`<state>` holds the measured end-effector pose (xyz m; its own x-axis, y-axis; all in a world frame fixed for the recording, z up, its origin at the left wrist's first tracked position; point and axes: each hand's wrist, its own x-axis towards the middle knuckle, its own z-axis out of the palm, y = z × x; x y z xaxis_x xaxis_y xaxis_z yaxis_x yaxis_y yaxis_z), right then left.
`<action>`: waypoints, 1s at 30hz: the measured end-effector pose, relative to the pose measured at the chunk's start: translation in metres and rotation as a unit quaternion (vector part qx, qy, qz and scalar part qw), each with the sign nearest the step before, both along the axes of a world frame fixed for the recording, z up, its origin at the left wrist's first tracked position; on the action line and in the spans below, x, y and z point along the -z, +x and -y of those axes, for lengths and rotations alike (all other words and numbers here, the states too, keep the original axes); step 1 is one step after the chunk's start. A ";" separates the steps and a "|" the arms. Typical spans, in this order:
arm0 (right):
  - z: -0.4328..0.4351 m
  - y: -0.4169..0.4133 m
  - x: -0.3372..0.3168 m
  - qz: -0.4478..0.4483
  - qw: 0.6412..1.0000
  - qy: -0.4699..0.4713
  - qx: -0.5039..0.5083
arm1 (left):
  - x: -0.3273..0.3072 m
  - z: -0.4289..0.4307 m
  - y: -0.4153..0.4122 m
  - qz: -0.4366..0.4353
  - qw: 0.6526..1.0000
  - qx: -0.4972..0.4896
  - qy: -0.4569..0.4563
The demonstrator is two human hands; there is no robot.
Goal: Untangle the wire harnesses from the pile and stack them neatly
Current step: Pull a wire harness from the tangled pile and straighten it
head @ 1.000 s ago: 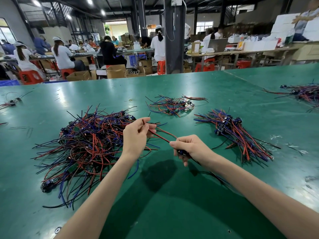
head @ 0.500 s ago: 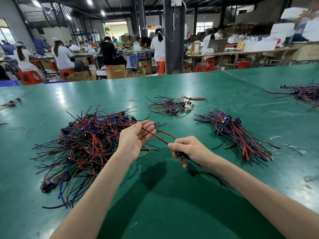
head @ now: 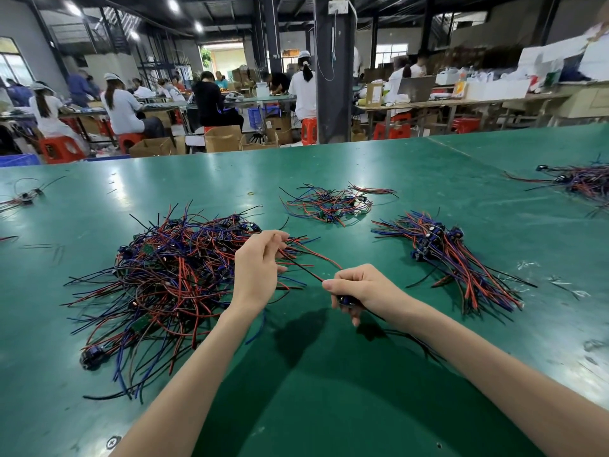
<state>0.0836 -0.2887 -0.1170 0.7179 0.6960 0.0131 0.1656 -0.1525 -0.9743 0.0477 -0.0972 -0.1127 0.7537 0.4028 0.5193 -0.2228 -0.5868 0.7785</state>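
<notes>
One green desk (head: 329, 166) carries five groups of wire, and a sixth item is held above it.

The largest is the tangled pile (head: 158, 285) of red, blue and black wire harnesses, left of centre. Next is the sorted stack (head: 454, 258) to the right, its wires lying roughly parallel. A smaller loose heap (head: 329, 204) sits beyond the hands. One further heap (head: 583, 183) lies at the far right edge, and a few strands (head: 23, 197) at the far left.

Both hands grip a single harness (head: 304, 270), held taut between them. The left hand (head: 257, 265) pinches the wire ends over the pile's right fringe. The right hand (head: 362, 288) is curled round the harness's dark blue component, and black leads trail from it toward the near edge. The hands are apart, between pile and stack.

Wire offcuts litter the desk to the right. Behind it are a dark pillar, seated workers, red stools and cardboard boxes.
</notes>
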 end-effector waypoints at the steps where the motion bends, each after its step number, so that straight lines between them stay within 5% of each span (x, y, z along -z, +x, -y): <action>1: 0.000 0.000 -0.001 0.000 1.000 0.000 0.002 | -0.001 0.000 0.001 -0.006 1.000 0.002 -0.026; 12: -0.001 0.003 0.001 0.001 1.000 0.000 0.009 | -0.009 0.001 0.002 -0.031 0.954 0.051 -0.295; 21: -0.002 0.004 0.000 0.007 1.000 -0.001 0.015 | -0.023 -0.001 -0.005 -0.050 0.853 0.150 -0.497; 26: -0.002 0.005 -0.002 0.010 1.000 0.007 0.014 | -0.028 0.002 -0.005 -0.065 0.748 0.211 -0.626; 28: -0.002 0.006 -0.001 0.013 1.000 0.005 0.016 | -0.027 0.001 -0.005 -0.068 0.754 0.203 -0.621; 30: -0.002 0.006 0.001 0.015 1.000 0.005 0.022 | -0.025 -0.002 -0.004 -0.068 0.801 0.178 -0.568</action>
